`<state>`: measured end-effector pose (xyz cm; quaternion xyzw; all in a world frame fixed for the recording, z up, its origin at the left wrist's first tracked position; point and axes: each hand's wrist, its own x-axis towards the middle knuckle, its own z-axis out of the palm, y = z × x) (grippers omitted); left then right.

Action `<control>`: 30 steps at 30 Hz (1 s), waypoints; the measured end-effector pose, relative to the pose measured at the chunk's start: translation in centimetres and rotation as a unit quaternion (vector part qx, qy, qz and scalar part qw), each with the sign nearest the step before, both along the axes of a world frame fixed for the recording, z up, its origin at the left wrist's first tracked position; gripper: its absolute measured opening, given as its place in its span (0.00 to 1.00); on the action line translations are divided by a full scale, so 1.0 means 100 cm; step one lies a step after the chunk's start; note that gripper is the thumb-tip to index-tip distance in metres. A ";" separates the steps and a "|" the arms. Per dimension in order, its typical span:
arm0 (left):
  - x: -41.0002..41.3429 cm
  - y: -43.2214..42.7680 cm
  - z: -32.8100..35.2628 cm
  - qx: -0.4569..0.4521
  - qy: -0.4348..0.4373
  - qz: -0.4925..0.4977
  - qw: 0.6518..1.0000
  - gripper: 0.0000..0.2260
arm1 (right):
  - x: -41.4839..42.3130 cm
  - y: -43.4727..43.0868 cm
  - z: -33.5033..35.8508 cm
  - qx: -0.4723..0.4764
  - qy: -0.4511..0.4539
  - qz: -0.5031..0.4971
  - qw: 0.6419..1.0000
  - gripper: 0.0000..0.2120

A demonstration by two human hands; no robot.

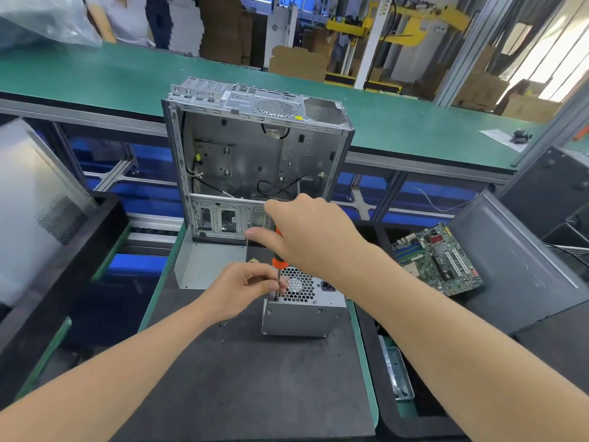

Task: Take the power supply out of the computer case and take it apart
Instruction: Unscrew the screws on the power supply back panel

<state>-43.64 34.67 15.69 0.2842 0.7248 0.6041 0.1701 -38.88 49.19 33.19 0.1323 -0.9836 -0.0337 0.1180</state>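
The grey metal power supply [302, 315] stands on the dark work mat [242, 387], out of the case, its honeycomb fan grille facing up. My right hand [310, 232] is shut on an orange-and-black screwdriver [278, 262] held upright, its tip on a screw at the supply's top left corner. My left hand [243, 287] pinches the screwdriver's shaft near the tip, fingers resting at the supply's edge. The open, empty computer case [251, 154] stands upright just behind, with a few loose black cables inside.
A removed motherboard [438, 258] lies in a black bin at the right, beside dark case panels [513, 263]. A grey panel [204, 266] leans left of the supply. Small loose screws [222, 324] lie on the mat. A green conveyor [95, 78] runs behind; people stand far left.
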 end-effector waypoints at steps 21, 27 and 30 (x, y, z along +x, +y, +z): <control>0.001 -0.001 -0.014 -0.198 0.288 0.005 0.937 0.13 | 0.001 0.021 0.004 -0.198 -0.110 0.118 0.967 0.08; 0.004 -0.006 -0.010 -0.173 0.271 -0.001 0.947 0.07 | 0.001 0.022 0.005 -0.195 -0.105 0.097 0.970 0.09; 0.006 -0.012 -0.005 -0.156 0.230 0.000 0.961 0.08 | 0.001 0.022 0.004 -0.189 -0.104 0.090 0.972 0.09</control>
